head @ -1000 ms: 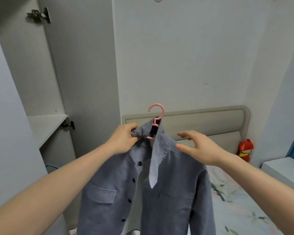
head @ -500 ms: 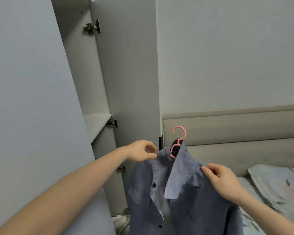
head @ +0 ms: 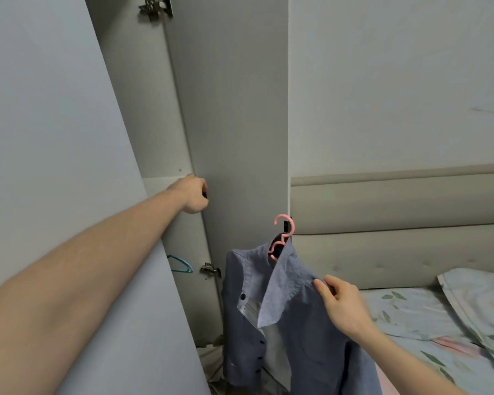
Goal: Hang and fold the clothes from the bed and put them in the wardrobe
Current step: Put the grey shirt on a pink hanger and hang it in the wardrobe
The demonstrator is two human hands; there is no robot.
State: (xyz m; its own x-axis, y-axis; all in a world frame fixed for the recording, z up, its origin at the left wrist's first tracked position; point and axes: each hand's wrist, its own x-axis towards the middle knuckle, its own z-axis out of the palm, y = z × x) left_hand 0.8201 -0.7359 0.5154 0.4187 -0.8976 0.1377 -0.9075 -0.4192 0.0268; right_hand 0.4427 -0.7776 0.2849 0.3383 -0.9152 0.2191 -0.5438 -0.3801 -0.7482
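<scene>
The shirt [head: 291, 309] is hanging lengthwise right of the wardrobe door [head: 231, 124], the right hand [head: 341, 302] pinching its shoulder, the left hand [head: 193, 195] gripping the door's edge.

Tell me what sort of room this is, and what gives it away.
Most likely a bedroom. A bed with floral bedding stands against a padded headboard, and beside it a wardrobe is open. The right hand holds a blue shirt on a pink hanger.
</scene>
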